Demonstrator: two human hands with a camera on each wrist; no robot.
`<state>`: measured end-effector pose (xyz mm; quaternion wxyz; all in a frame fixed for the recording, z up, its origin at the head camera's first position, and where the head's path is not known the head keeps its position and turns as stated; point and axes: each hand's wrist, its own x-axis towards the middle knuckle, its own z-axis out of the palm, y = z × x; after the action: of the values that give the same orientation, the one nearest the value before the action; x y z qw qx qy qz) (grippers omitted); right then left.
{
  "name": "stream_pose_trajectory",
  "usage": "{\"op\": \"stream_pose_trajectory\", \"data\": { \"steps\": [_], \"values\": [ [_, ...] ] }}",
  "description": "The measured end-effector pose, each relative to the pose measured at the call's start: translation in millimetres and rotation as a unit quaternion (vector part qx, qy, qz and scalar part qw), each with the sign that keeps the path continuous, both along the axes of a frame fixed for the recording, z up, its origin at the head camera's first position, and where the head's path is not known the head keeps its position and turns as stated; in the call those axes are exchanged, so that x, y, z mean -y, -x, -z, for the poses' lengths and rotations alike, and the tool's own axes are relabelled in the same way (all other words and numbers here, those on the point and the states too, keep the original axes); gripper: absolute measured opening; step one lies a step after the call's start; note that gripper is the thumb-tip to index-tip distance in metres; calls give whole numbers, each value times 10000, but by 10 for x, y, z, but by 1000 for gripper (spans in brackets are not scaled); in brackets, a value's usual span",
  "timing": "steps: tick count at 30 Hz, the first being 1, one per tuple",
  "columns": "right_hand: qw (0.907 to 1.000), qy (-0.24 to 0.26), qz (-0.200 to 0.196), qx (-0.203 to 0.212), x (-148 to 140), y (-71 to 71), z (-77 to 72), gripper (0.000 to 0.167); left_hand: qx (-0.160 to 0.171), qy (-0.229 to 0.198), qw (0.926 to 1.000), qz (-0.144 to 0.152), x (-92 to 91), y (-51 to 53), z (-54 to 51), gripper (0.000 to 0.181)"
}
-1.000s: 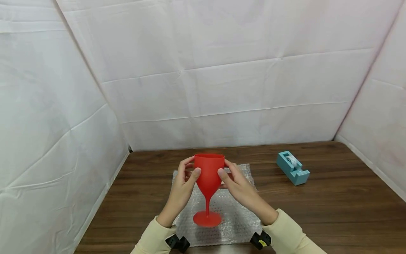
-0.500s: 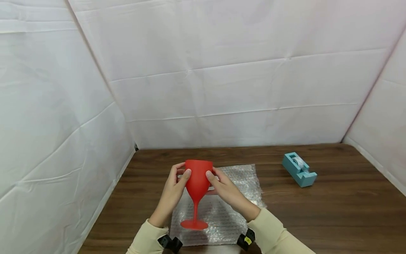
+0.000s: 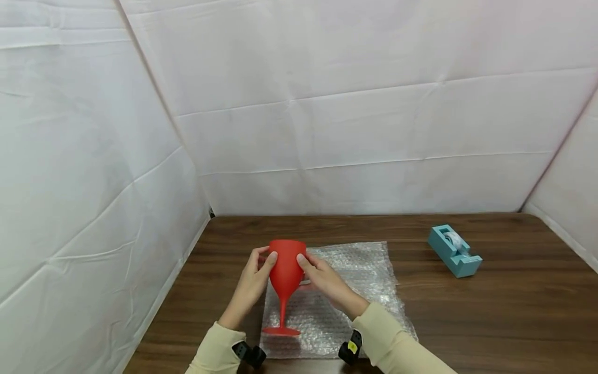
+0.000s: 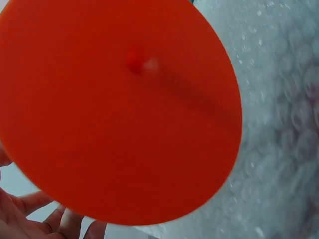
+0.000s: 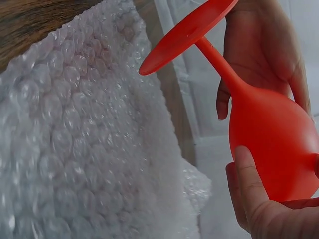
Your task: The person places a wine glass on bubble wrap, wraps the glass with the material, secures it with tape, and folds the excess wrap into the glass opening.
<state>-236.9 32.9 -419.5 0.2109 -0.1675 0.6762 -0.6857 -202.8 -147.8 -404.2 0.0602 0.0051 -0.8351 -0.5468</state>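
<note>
- The left hand [image 3: 249,280] and right hand [image 3: 329,283] together grip a red goblet [image 3: 286,270] by opposite sides of its bowl, thumbs on the side facing the wearer; it is raised between them, foot clear of what lies below.
- The bowl tapers downward and looks smooth, so the goblet could slide down through the fingers if either hand eased its pressure.
- Uneven pushing between the hands could swing the stem, which leans a little; set down like that, the foot would likely land on one edge and tip.
- Beneath both hands, the bubble wrap [image 3: 364,275] would probably make a springy, unsteady footing for so narrow a stem.
- Sleeves or wrist-worn cameras, low behind the hands, might snag the sheet and drag it.
- The goblet is one matte red, probably light plastic: egg-shaped bowl, slim stem, flat round foot.
- The wrap is clear and glossy, with rows of round bubbles and uneven edges.
- Well to the right of the right hand, a boxy blue tape dispenser [image 3: 455,251] sits on the dark, wood-grained bench [image 3: 514,306].
</note>
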Motion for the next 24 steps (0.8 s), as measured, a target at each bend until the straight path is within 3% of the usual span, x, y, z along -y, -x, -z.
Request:
{"op": "stream_pose_trajectory", "data": {
  "steps": [11, 19, 24],
  "values": [
    [9989, -139, -5, 454, 118, 77, 210, 74, 372, 23, 9993, -52, 139, 77, 169, 50],
    [9991, -167, 109, 363, 137, 129, 348, 72, 457, 27, 9989, -16, 164, 149, 279, 50],
    [9977, -559, 279, 266, 146, 147, 408, 72, 526, 117, 9985, -33, 179, 157, 324, 51]
  ]
}}
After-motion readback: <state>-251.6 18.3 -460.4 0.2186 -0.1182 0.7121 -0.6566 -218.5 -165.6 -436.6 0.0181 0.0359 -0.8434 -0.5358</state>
